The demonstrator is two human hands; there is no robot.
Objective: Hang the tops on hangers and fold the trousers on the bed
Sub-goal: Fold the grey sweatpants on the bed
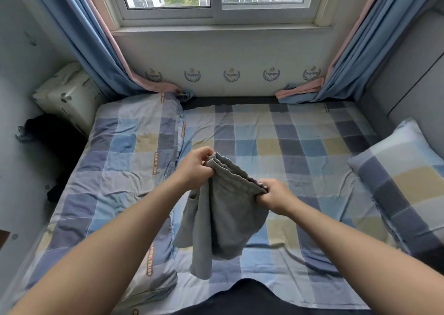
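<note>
- Fingers (204,155) of the left hand (195,168) are curled tight on one end of the elastic waistband of the grey trousers (223,213), pinching the gathered cloth.
- Right hand (276,195) grips the other end of the waistband, its fingers clenched round the fabric.
- Both forearms reach out over the near edge of the bed (312,146), and the two hands are held above its middle.
- Grey trousers — a short-legged pair — hang from both hands over the middle of the bed. The waistband is stretched between the hands, with the left end farther from the bed's near edge.
- Their legs droop in loose folds towards the near edge of the bed; whether the lowest hem touches the sheet cannot be told.
- Bed sheet is checked in blue, grey and pale yellow, and is creased.
- Folded duvet (134,146) in the same check lies along the left side of the bed.
- Checked pillow (403,177) rests at the right edge of the bed.
- Dark garment (52,132) lies just off the left side of the bed — beside a pale cushion (69,93) at the far left corner.
- Blue and pink curtains (96,50) fall onto the bed's two far corners.
</note>
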